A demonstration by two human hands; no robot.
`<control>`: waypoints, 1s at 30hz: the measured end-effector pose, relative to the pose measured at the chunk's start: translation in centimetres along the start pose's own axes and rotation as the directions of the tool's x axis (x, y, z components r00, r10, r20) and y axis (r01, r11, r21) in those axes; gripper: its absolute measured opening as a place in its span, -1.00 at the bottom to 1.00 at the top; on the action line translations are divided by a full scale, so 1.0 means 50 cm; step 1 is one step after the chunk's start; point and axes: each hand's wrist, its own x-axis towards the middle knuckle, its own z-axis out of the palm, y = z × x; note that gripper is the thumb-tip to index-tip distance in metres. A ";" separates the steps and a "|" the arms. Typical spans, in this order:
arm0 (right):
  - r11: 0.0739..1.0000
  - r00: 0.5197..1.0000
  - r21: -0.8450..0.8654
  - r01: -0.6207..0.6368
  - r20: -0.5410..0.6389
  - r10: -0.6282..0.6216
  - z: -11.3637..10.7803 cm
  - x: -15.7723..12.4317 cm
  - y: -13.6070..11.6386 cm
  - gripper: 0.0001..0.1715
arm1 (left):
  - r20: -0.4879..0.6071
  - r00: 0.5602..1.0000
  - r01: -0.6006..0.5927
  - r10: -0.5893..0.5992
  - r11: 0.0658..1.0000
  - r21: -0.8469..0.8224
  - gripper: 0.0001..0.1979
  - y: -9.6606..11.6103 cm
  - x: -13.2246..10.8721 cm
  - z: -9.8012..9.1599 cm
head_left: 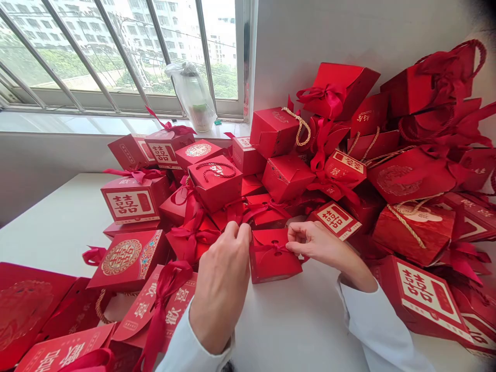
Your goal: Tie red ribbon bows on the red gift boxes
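Note:
A small red gift box [276, 266] stands on the white table between my hands, with a dark red ribbon [267, 247] running across its top through a cut-out. At the box's left edge, my left hand [221, 281] is closed, its fingertips pinched together; what they grip is mostly hidden by the hand, though the ribbon runs toward them. On the right, my right hand [323, 245] pinches the ribbon between thumb and forefinger, just above the box's right corner. Just behind lie more red boxes with ribbons.
Red gift boxes [215, 183] with ribbons or rope handles are piled behind and to both sides, highest at the right against the wall. The white table [289, 330] shows in front. A jar in a plastic bag [197, 98] stands on the sill by the barred window.

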 end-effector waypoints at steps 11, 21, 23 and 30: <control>1.000 1.000 0.015 -0.003 0.005 0.003 0.001 -0.002 -0.005 -0.84 | 0.061 0.969 -0.210 0.238 0.932 -0.294 -0.78 -0.032 0.029 0.046; 1.000 1.000 0.009 -0.013 0.002 0.013 0.001 -0.001 -0.004 -0.85 | 0.127 0.972 -0.136 0.197 0.916 -0.378 -0.90 -0.015 0.045 0.073; 1.000 1.000 0.013 -0.017 0.006 0.017 0.000 -0.001 -0.005 -0.85 | 0.115 0.977 -0.124 0.178 0.921 -0.370 -0.94 -0.012 0.043 0.070; 1.000 1.000 0.000 0.008 0.015 -0.008 -0.002 0.000 -0.004 -0.83 | 0.099 0.983 -0.120 0.154 0.950 -0.289 -0.81 -0.014 0.042 0.060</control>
